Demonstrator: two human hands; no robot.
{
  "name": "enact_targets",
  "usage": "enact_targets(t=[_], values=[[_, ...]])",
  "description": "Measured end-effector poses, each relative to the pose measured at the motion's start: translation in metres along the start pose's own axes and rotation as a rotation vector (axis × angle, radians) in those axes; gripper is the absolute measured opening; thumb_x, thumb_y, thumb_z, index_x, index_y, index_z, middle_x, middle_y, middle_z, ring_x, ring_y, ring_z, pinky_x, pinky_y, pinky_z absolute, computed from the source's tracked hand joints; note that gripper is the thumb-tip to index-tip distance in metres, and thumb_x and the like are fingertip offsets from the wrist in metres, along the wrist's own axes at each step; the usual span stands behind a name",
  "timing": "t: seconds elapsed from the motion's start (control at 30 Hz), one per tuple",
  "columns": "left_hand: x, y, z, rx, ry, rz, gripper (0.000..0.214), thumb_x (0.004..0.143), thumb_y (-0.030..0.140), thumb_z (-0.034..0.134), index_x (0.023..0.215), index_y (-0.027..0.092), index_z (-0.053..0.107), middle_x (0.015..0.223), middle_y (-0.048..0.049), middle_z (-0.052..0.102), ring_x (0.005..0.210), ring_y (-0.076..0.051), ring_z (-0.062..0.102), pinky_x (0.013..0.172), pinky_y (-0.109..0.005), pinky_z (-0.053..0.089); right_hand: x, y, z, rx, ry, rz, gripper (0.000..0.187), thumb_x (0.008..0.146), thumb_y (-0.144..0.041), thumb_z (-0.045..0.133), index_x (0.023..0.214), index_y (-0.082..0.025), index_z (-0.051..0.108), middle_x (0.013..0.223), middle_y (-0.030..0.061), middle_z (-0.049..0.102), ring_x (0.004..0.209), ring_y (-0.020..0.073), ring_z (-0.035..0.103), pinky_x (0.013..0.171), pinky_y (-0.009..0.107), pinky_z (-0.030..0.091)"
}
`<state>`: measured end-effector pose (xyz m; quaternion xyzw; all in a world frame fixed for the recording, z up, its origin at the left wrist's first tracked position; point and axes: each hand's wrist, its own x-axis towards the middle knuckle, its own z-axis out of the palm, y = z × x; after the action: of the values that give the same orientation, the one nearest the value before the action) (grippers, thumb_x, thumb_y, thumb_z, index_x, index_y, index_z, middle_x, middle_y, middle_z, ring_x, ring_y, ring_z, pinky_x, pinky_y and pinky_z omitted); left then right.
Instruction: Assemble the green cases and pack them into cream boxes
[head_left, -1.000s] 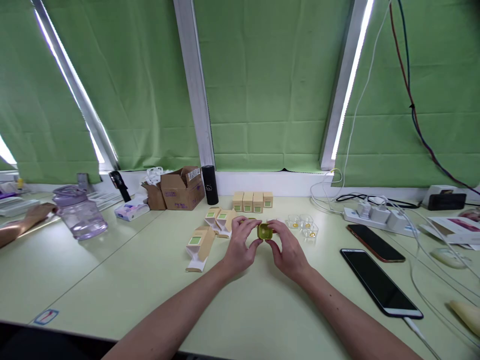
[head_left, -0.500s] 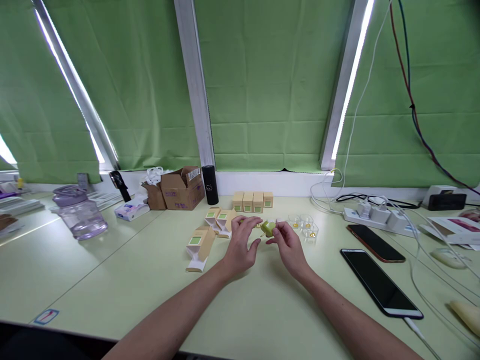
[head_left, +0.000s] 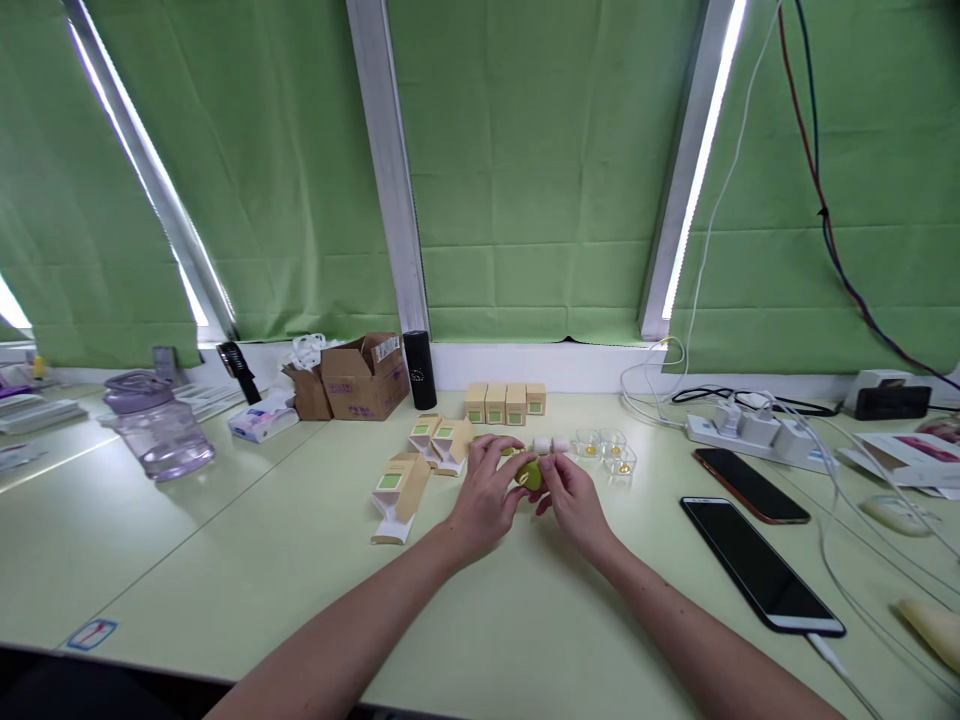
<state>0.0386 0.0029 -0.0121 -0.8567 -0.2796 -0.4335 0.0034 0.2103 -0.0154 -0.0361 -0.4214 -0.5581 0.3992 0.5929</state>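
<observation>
Between my hands is a small olive-green rounded piece with a pale mark on its face; its exact kind does not show. My left hand pinches it from the left with thumb and fingers. From the right, the closed fingertips of my right hand grip it too. Just beyond the hands stand two small white cylinders. Clear little cups with gold-coloured centres sit to their right. Left of my left hand lie several beige cartons with green labels and open flaps.
A row of closed beige boxes stands farther back. Behind the cartons are a black cylinder and a brown cardboard box. Two phones, a power strip and loose cables occupy the right. A purple jug stands left.
The green piece has been turned and brought slightly lower and nearer. My left fingers, apart from it before, now touch it. The white cylinders have come into view behind the hands.
</observation>
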Motion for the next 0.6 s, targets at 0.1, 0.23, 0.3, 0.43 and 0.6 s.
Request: enact_targets(t=[0.1,0.23,0.3,0.43,0.6], values=[[0.000,-0.003,0.002,-0.039,0.008,-0.026,0.043,0.090,0.013,0.068,0.132,0.025,0.063,0.130,-0.0121,0.061,0.129,-0.032,0.042,0.109,-0.052,0.045,0.002,0.000,-0.004,-0.057,0.017,-0.005,0.057,0.092,-0.078,0.049,0.088,-0.023,0.062,0.072,0.0030,0.066,0.061,0.0201,0.066,0.050,0.030,0.052],[0.003,-0.010,0.005,-0.134,0.057,-0.136,0.046,0.085,0.015,0.075,0.129,0.025,0.065,0.125,-0.0106,0.064,0.125,-0.031,0.047,0.110,-0.052,0.043,0.010,0.000,-0.019,-0.243,0.138,-0.073,0.052,0.097,-0.070,0.046,0.081,-0.023,0.060,0.072,0.0029,0.067,0.062,0.0193,0.064,0.057,0.030,0.048],[0.004,-0.014,0.006,-0.208,0.093,-0.225,0.045,0.082,0.015,0.078,0.125,0.026,0.068,0.123,-0.0096,0.066,0.123,-0.030,0.050,0.109,-0.051,0.044,0.014,0.000,-0.030,-0.386,0.231,-0.116,0.042,0.099,-0.060,0.050,0.081,-0.023,0.061,0.072,0.0023,0.068,0.065,0.0200,0.063,0.064,0.032,0.047],[0.007,-0.021,0.009,-0.408,0.132,-0.410,0.047,0.081,0.014,0.077,0.126,0.026,0.068,0.126,-0.0088,0.067,0.114,-0.026,0.059,0.101,-0.043,0.048,0.021,0.004,-0.048,-0.715,0.356,-0.120,0.016,0.094,-0.038,0.058,0.090,-0.025,0.066,0.082,0.0024,0.072,0.076,0.0222,0.063,0.068,0.033,0.042],[0.009,-0.030,0.016,-0.699,0.161,-0.521,0.048,0.082,0.019,0.076,0.129,0.022,0.065,0.129,-0.0107,0.067,0.109,-0.022,0.065,0.098,-0.039,0.051,0.026,0.016,-0.058,-1.064,0.272,-0.232,0.029,0.088,-0.015,0.058,0.113,-0.025,0.070,0.103,0.0060,0.073,0.101,0.0270,0.059,0.077,0.036,0.044]])
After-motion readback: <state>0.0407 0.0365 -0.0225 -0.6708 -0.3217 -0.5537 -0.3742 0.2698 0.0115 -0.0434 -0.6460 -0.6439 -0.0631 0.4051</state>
